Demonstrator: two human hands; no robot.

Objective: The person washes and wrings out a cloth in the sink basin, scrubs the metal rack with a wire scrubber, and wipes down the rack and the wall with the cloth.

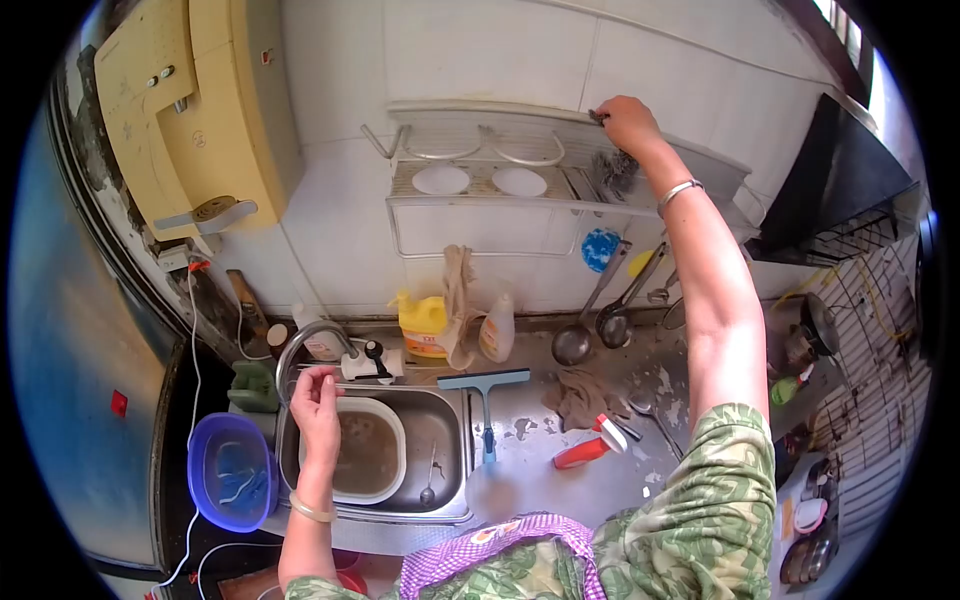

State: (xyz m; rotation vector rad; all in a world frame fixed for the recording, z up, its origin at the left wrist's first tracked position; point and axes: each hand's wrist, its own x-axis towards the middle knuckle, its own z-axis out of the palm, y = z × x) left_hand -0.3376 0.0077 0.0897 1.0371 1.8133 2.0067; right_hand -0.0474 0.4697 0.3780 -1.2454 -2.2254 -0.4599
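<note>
My right hand (628,124) reaches up to the top edge of the wall rack (470,182), its fingers closed around something small and dark that I cannot make out. Just below that hand, a grey tangle of steel wool (616,172) sits at the rack's right end. Over the left side of the sink (455,470), my left hand (318,405) is raised with fingers curled together and nothing visible in them. Beside it curves the faucet (292,350), and beneath is a white basin (398,450) of murky water. A spoon (428,494) lies in the sink.
A squeegee (487,400), a red spray bottle (585,452) and a brown cloth (580,398) lie on the steel counter. Ladles (573,343) hang below the rack. A yellow jug (424,325) stands against the wall. The purple-blue tub (203,480) is left of the sink.
</note>
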